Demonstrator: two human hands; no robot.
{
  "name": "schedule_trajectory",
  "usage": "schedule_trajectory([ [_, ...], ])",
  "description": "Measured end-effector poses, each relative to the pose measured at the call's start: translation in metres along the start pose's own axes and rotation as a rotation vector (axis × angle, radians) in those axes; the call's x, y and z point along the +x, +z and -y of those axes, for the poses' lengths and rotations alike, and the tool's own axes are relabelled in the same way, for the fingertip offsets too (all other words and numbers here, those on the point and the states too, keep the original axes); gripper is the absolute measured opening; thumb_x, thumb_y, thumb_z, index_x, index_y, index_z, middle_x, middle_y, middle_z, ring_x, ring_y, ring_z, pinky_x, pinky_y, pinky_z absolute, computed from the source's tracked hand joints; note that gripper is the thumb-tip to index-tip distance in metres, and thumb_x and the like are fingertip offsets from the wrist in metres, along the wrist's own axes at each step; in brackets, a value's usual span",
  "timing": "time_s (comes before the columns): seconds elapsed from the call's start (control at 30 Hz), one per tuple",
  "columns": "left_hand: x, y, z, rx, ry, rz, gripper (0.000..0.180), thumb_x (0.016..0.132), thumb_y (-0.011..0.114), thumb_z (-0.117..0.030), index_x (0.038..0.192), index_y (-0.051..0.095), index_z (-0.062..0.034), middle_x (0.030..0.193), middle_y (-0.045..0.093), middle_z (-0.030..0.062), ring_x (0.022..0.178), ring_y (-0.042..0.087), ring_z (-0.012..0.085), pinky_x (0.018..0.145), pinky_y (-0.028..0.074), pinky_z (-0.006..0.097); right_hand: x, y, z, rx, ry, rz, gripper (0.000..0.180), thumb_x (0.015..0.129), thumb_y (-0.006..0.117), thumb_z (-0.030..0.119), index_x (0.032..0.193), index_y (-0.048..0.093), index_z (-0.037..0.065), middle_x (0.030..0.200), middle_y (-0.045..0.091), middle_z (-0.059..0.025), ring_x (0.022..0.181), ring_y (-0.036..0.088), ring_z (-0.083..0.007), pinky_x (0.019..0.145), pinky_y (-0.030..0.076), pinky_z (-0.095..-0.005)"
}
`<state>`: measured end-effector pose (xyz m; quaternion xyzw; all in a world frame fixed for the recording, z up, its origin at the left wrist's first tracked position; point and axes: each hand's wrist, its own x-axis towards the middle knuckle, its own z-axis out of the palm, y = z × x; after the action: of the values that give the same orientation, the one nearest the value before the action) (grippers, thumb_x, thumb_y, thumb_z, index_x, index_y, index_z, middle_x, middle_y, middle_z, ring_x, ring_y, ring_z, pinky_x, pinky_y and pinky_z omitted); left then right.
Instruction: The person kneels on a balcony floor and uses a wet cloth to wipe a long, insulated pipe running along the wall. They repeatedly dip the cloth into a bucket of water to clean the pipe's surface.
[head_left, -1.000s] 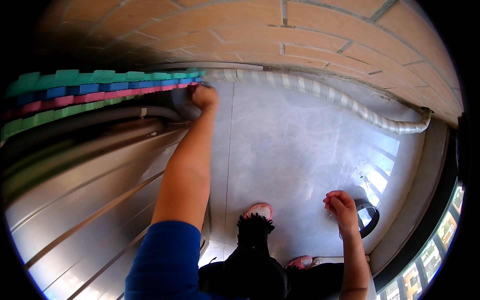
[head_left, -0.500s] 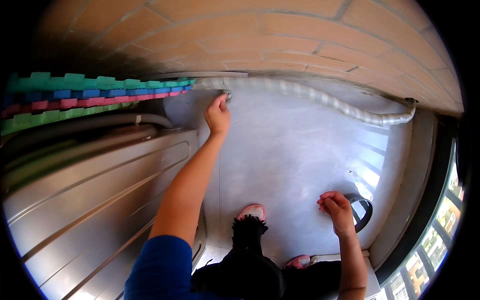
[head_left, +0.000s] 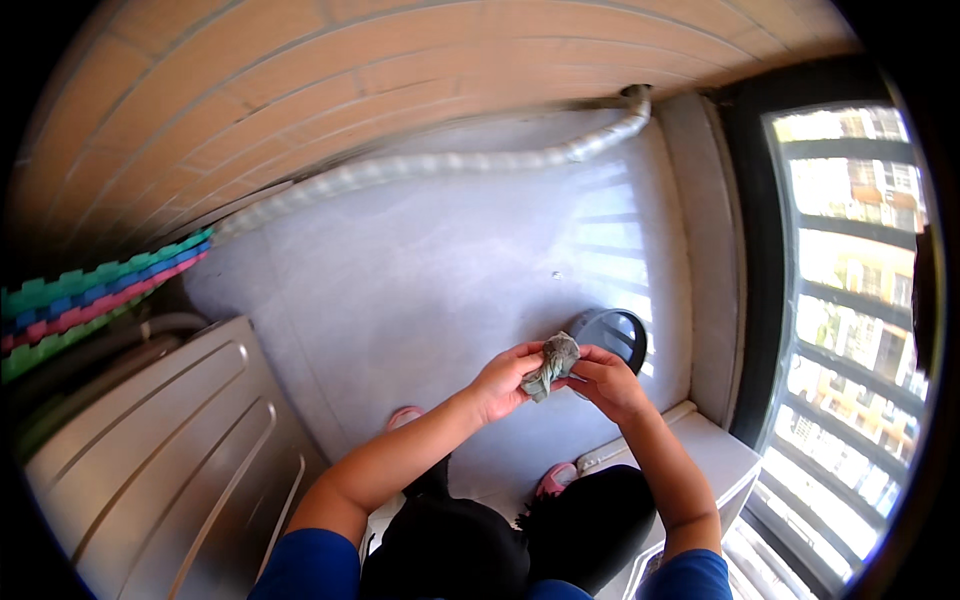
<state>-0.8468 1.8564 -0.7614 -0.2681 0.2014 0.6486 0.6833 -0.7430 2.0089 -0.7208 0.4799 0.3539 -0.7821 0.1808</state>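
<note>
Grey-green cloth [head_left: 551,367], crumpled into a small bundle, is gripped between the fingers of both hands above the floor. The left hand [head_left: 503,385] pinches its left side; the right hand [head_left: 606,384] has closed on its right side, thumb and fingers bent around the edge. A darker grey patch shows on the bundle's upper part, and a looser fold hangs below.

Just beyond the right hand, a round bucket with a dark rim [head_left: 640,345] stands on the smooth grey floor [head_left: 400,260]; its inside looks bluish grey, but I cannot tell what it holds. A small pale speck lies farther out, too small to identify.

Pink shoes [head_left: 555,479] show below the forearms, with a white box-like unit [head_left: 715,455] beside the right one. To the left, a ribbed metallic panel [head_left: 170,430] takes up the floor's near side, with stacked green, blue and pink foam mats [head_left: 100,285] behind it. A pale wrapped hose [head_left: 400,167] runs from the mats along the brick wall [head_left: 300,80]. A dark-barred window [head_left: 850,295] fills the right.
</note>
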Motion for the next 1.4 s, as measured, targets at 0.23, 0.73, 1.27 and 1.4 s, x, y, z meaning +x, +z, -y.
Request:
schedule_trajectory([
  [0.23, 0.043, 0.019, 0.048, 0.222, -0.177, 0.026, 0.037, 0.091, 0.038, -0.016, 0.125, 0.033, -0.0031, 0.115, 0.048, 0.0110, 0.098, 0.054, 0.0252, 0.089, 0.042, 0.041, -0.031, -0.054, -0.002, -0.417, -0.214, -0.349, 0.012, 0.080, 0.055, 0.009, 0.090, 0.054, 0.002, 0.078, 0.057, -0.0029, 0.074, 0.057, -0.0136, 0.067, 0.048, -0.0299],
  [0.73, 0.050, 0.028, 0.080, 0.462, -0.118, -0.215, 0.054, 0.086, 0.045, -0.010, 0.131, 0.016, -0.0008, 0.123, 0.035, 0.0202, 0.105, 0.049, 0.0354, 0.091, 0.041, 0.043, 0.015, -0.103, -0.006, -0.949, -0.454, -0.390, 0.026, 0.065, 0.062, 0.017, 0.085, 0.055, 0.001, 0.072, 0.059, -0.0102, 0.069, 0.058, -0.0191, 0.064, 0.046, -0.0304],
  [1.27, 0.148, 0.029, 0.106, 0.265, -0.093, -0.386, 0.030, 0.090, 0.034, -0.035, 0.107, 0.047, -0.0143, 0.108, 0.051, 0.0056, 0.095, 0.050, 0.0236, 0.080, 0.040, 0.052, 0.040, -0.103, -0.047, -1.644, -0.574, -0.585, 0.029, 0.078, 0.050, 0.012, 0.102, 0.038, 0.001, 0.088, 0.058, -0.0225, 0.072, 0.060, -0.0362, 0.060, 0.049, -0.0435],
  [1.4, 0.154, 0.032, 0.101, 0.193, -0.178, -0.445, 0.034, 0.089, 0.034, -0.040, 0.108, 0.047, -0.0157, 0.111, 0.050, 0.0060, 0.102, 0.048, 0.0236, 0.072, 0.044, 0.050, 0.046, -0.109, -0.044, -1.244, -0.575, -0.563, 0.030, 0.082, 0.046, 0.015, 0.106, 0.038, 0.000, 0.073, 0.059, -0.0223, 0.066, 0.060, -0.0359, 0.057, 0.048, -0.0451],
])
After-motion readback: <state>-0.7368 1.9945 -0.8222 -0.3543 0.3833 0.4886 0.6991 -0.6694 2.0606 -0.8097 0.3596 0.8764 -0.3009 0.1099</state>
